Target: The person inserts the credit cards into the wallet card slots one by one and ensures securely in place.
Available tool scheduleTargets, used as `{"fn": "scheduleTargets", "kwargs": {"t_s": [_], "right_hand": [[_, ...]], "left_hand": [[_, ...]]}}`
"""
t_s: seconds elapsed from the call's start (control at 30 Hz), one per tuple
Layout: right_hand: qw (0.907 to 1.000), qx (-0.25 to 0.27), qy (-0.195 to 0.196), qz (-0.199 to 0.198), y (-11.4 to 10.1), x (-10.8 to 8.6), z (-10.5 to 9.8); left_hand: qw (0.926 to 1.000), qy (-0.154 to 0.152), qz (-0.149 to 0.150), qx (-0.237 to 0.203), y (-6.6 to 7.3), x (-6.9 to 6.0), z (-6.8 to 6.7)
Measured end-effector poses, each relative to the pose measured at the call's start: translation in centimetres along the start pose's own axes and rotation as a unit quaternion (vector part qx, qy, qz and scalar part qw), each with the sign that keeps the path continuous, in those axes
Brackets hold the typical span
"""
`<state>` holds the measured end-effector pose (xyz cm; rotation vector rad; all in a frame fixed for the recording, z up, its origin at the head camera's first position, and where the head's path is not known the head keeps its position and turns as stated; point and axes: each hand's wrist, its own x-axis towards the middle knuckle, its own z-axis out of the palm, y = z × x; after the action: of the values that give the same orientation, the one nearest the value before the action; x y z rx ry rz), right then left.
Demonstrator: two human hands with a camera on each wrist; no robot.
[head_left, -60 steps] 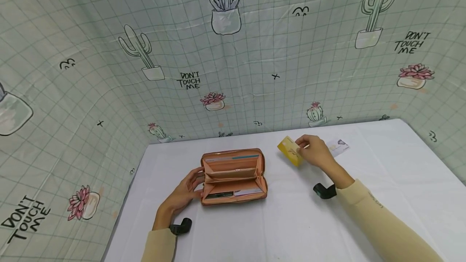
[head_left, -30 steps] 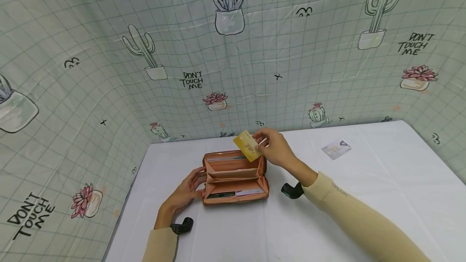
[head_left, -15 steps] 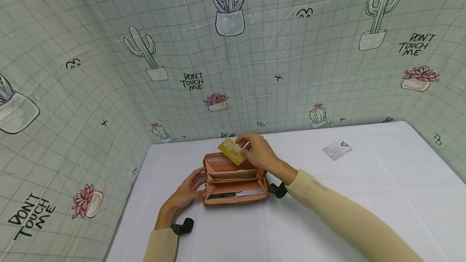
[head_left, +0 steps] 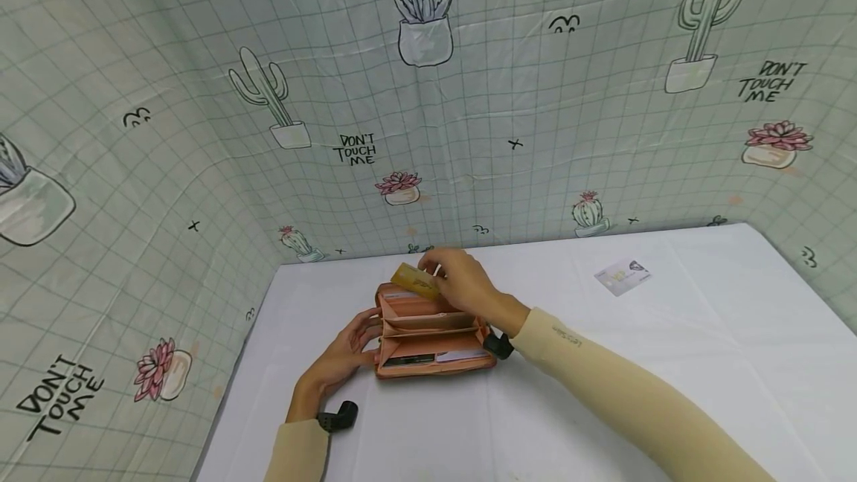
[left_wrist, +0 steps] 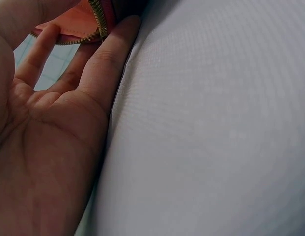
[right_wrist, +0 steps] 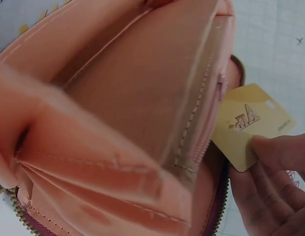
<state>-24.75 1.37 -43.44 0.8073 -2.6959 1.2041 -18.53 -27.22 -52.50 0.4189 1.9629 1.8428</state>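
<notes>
An orange zip-around wallet (head_left: 428, 346) lies spread on the white table, its compartments facing up. At its left end my left hand (head_left: 338, 354) holds the edge, thumb on the near side and fingers on the far side; the left wrist view has these fingers (left_wrist: 104, 66) by the brass zip. Over the wallet's far side, my right hand (head_left: 462, 280) pinches a yellow card (head_left: 413, 281) printed "VIP". In the right wrist view the card (right_wrist: 250, 115) is tilted, and its edge passes behind the zipped divider (right_wrist: 208, 108). Whether it sits in a slot cannot be seen.
A pale grey card (head_left: 623, 277) lies flat at the table's far right. A dark card (head_left: 410, 360) and a whitish one (head_left: 462, 355) show in the wallet's near slots. Patterned cloth (head_left: 469, 95) hangs behind the white table (head_left: 569, 422).
My right hand has carried the yellow card leftward from beside the grey card to the wallet's far side, lowering and tilting it. My left hand stays at the wallet's left end.
</notes>
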Motion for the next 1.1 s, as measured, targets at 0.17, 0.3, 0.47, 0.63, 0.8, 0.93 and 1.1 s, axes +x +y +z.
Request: {"fn": "scheduleTargets", "kwargs": {"t_s": [0.17,0.3,0.47,0.63,0.8,0.93,1.1], "right_hand": [[0.9997,-0.02,-0.002,-0.014,0.0,0.1,0.5],[0.9989,-0.035,-0.004,-0.032,0.1,0.1,0.8],[0.9986,-0.037,0.004,-0.039,0.1,0.2,0.9],[0.9989,-0.024,0.016,-0.036,-0.1,0.2,0.7],[0.9974,-0.052,-0.002,-0.05,0.0,0.5,1.2],[0.9944,-0.079,-0.021,-0.068,-0.1,0.8,1.3],[0.9879,-0.111,-0.044,-0.099,-0.5,1.2,1.2]], "left_hand": [[1.0,-0.001,0.004,-0.001,0.0,0.0,0.0],[1.0,-0.002,0.007,-0.004,-0.1,0.0,0.0],[1.0,-0.003,0.005,-0.002,-0.1,0.0,0.0],[1.0,0.0,0.002,0.0,-0.1,0.1,-0.1],[1.0,0.0,0.003,0.0,-0.1,0.1,-0.1],[1.0,-0.003,0.009,-0.002,-0.2,0.1,-0.2],[0.9999,-0.005,0.016,-0.001,-0.4,0.1,-0.2]]}}
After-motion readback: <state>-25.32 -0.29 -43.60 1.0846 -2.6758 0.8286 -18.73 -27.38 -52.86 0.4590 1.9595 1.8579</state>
